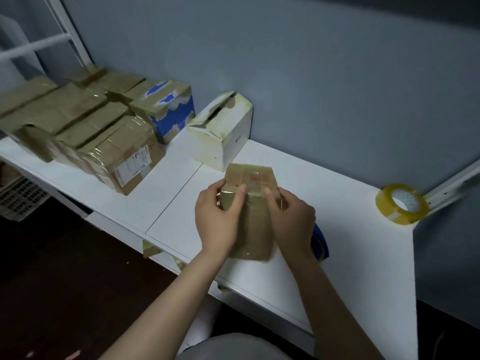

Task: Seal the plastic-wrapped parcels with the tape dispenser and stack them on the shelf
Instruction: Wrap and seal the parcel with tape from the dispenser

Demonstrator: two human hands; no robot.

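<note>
Gripping the brown film-wrapped parcel (255, 229) at frame centre, your left hand (218, 219) and right hand (291, 219) clamp its two sides, thumbs pressed on its upper face; whether it rests on the white table (337, 242) or hangs just above cannot be told. Just behind it sits a white box (223, 128), top flaps slightly gapped, contents hidden. Further left stand a blue-and-white box (168, 110) and rows of taped brown boxes (85, 126), all closed. A blue tape dispenser (320, 241) peeks out beside your right wrist; a clear tape roll (405, 216) lies at the right edge.
</note>
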